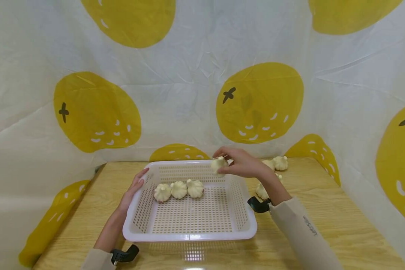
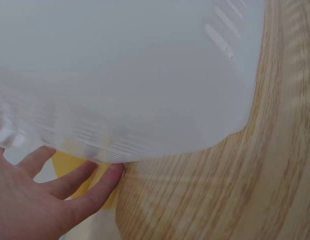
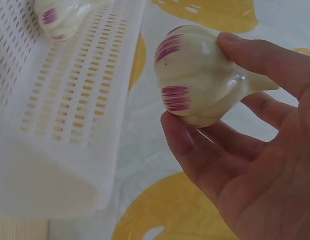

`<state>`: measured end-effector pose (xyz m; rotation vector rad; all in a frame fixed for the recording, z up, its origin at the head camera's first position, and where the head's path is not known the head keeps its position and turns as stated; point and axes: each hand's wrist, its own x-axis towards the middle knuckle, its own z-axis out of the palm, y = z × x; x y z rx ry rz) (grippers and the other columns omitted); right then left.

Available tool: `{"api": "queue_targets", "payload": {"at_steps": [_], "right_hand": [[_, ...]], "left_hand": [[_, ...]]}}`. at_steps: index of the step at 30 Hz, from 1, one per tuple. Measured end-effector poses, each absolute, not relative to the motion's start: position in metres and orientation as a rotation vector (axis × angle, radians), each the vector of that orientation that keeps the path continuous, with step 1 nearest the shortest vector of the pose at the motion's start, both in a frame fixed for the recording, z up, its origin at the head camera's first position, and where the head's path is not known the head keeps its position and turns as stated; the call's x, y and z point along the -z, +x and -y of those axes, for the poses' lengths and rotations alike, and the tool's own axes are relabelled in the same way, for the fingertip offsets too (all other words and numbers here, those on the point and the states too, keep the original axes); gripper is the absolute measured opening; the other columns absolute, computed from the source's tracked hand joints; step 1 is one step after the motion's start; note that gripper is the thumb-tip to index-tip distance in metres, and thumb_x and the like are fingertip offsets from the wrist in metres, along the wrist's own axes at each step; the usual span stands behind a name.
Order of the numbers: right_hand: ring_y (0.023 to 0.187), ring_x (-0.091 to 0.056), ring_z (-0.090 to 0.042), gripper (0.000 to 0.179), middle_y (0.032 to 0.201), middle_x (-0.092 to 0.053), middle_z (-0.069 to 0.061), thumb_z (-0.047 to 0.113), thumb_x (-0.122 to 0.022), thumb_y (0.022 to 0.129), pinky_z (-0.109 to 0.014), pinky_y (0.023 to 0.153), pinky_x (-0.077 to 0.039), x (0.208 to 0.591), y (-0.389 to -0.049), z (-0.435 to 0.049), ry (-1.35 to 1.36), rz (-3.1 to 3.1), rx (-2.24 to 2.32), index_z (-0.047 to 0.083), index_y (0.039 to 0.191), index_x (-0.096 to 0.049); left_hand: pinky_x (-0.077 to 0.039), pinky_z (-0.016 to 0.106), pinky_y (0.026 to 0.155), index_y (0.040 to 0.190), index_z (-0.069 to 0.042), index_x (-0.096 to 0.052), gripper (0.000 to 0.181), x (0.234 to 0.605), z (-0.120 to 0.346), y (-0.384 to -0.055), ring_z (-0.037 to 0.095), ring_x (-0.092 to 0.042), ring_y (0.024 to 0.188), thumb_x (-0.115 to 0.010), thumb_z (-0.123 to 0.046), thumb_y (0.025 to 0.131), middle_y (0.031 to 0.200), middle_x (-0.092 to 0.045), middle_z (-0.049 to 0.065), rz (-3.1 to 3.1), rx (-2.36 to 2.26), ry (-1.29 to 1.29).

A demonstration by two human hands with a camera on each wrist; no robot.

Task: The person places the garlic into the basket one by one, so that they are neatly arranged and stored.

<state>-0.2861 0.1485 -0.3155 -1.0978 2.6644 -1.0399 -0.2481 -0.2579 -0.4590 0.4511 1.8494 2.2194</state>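
Observation:
A pale garlic bulb (image 1: 218, 164) with purple streaks is pinched between the thumb and fingers of my right hand (image 1: 241, 162), above the basket's far right part. The right wrist view shows this garlic bulb (image 3: 195, 75) close up, its stem toward the palm. A white perforated plastic basket (image 1: 189, 237) stands on the table, with three garlic bulbs (image 1: 179, 190) in a row inside, toward its left and back. Against the basket's left outer side, my left hand (image 1: 132, 191) rests with fairly straight fingers; the left wrist view shows its fingertips (image 2: 112, 172) touching the wall.
More garlic bulbs (image 1: 281, 163) lie on the wooden table (image 1: 307, 210) to the right of the basket, partly hidden by the right forearm. A white cloth (image 1: 179, 108) with yellow fruit prints hangs behind the table and along its sides.

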Motion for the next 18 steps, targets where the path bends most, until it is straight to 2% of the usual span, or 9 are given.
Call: {"api": "queue_targets", "payload": {"at_steps": [4,9,18], "right_hand": [[0.124,-0.062,-0.033,0.044,0.138,-0.063,-0.009,0.021,-0.076,0.094,-0.047,0.096,-0.055,0.317,-0.291,-0.143,-1.102,-2.658,0.978,0.013,0.135,-0.061],[0.124,-0.061,-0.034,0.046,0.139,-0.063,-0.011,0.022,-0.075,0.095,-0.048,0.099,-0.053,0.319,-0.295,-0.137,-1.113,-2.657,0.889,0.01,0.137,-0.061],[0.121,-0.062,-0.031,0.04,0.131,-0.069,-0.009,0.02,-0.077,0.092,-0.049,0.102,-0.051,0.327,-0.306,-0.123,-1.117,-2.638,0.739,0.009,0.13,-0.069]], "left_hand": [[-0.035,0.023,0.109,0.165,-0.027,0.001,0.054,0.459,0.258,-0.249,0.031,-0.001,0.158,-0.018,-0.035,0.114,0.174,0.006,0.01,-1.847,-2.221,0.458],[-0.035,0.023,0.11,0.164,-0.027,0.002,0.054,0.458,0.257,-0.249,0.03,-0.003,0.158,-0.018,-0.035,0.114,0.174,0.006,0.01,-1.851,-2.215,0.472],[-0.036,0.022,0.109,0.165,-0.027,0.003,0.055,0.457,0.257,-0.247,0.033,0.001,0.159,-0.017,-0.035,0.114,0.174,0.006,0.009,-1.849,-2.219,0.454]]}}
